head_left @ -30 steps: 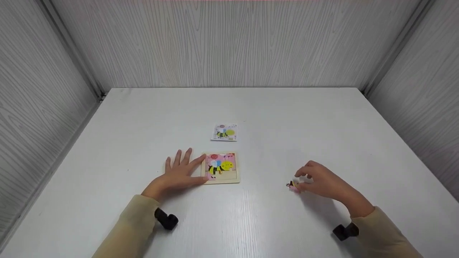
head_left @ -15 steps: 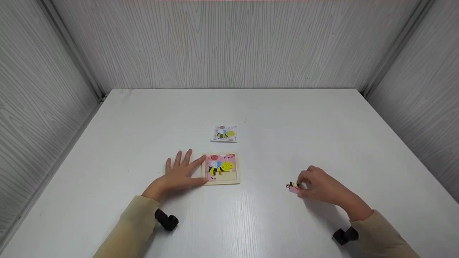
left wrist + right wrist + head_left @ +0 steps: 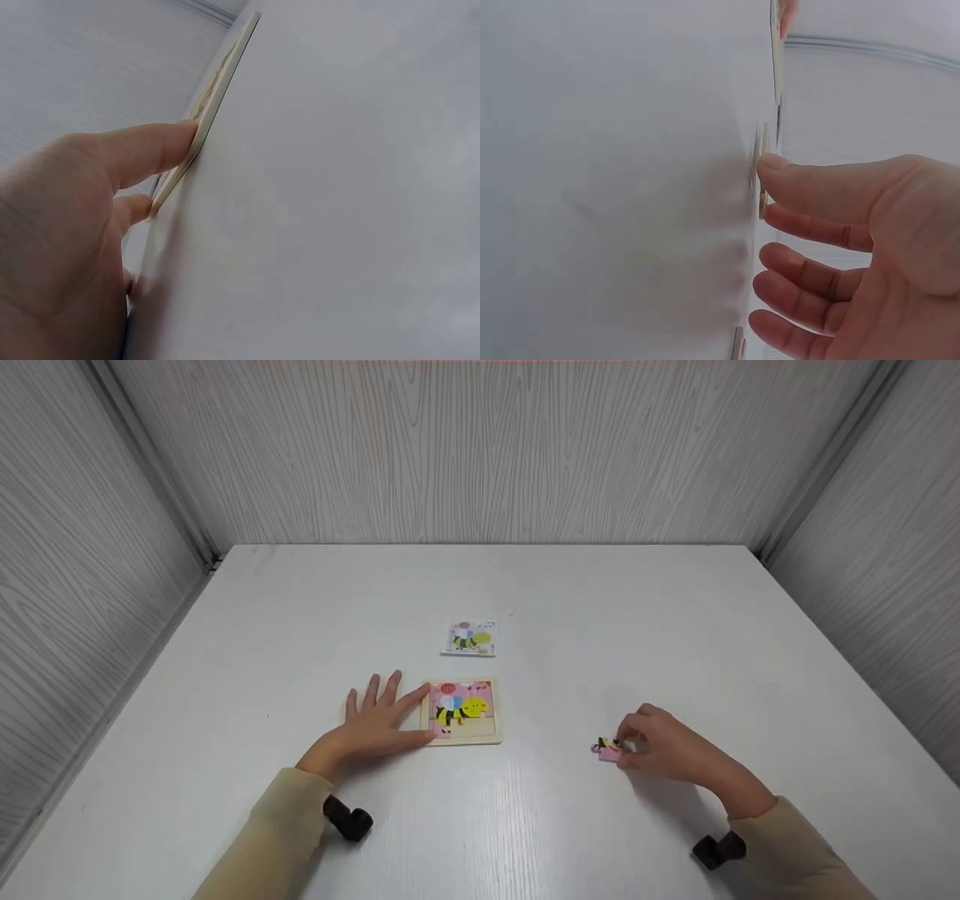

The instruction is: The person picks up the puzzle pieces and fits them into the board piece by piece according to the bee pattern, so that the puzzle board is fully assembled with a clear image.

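Note:
My left hand (image 3: 371, 727) is spread on the table, its thumb and index finger touching the left edge of a wooden puzzle board (image 3: 498, 712). Pieces on the board form a yellow-and-black bee on pink; bare wood shows at its lower right. In the left wrist view the board (image 3: 231, 69) is seen edge-on beside the thumb. To the right, my right hand (image 3: 664, 746) pinches a pink, yellow and black puzzle piece (image 3: 609, 754) between thumb and index finger. In the right wrist view that piece (image 3: 763, 202) stands slightly off the table; the other fingers are loosely bent.
A small square bee picture (image 3: 471, 639) lies behind the board. Another small flat piece (image 3: 738, 343) shows at the bottom of the right wrist view. A grey wood-grain wall (image 3: 487, 450) rises behind the white table (image 3: 465, 817), with walls at both sides.
The right thumb and index finger have closed on the puzzle piece, which has turned and shifted slightly left with the hand. The left hand and the board have stayed in place.

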A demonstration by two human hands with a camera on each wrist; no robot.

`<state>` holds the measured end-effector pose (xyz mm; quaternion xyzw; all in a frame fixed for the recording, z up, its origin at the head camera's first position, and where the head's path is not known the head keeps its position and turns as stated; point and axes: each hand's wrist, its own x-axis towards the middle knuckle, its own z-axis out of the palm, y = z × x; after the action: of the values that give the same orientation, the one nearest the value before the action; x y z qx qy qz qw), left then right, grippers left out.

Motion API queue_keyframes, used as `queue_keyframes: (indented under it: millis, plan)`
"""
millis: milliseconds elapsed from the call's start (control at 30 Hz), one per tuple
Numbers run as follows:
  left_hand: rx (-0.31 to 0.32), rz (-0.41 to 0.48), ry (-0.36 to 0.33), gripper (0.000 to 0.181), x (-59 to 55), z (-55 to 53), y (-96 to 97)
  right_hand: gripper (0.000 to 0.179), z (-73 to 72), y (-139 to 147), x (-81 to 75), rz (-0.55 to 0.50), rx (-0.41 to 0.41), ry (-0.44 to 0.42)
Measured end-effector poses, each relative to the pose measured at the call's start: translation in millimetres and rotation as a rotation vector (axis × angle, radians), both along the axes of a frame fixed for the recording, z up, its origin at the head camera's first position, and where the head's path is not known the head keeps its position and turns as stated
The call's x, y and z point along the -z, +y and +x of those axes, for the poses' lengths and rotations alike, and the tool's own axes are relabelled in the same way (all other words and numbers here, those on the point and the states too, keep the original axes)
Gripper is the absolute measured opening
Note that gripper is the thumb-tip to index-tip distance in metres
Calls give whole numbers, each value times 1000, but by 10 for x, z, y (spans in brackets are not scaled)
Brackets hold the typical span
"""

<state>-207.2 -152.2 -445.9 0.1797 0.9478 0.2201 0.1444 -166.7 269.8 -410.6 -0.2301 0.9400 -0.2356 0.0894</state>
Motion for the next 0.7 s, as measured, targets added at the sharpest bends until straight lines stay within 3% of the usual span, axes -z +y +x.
queue_keyframes:
  millis: [700]
  plan:
    - [-4, -2, 6, 80, 14, -1, -9, 16, -126, -315, -38, -74, -83, 34]
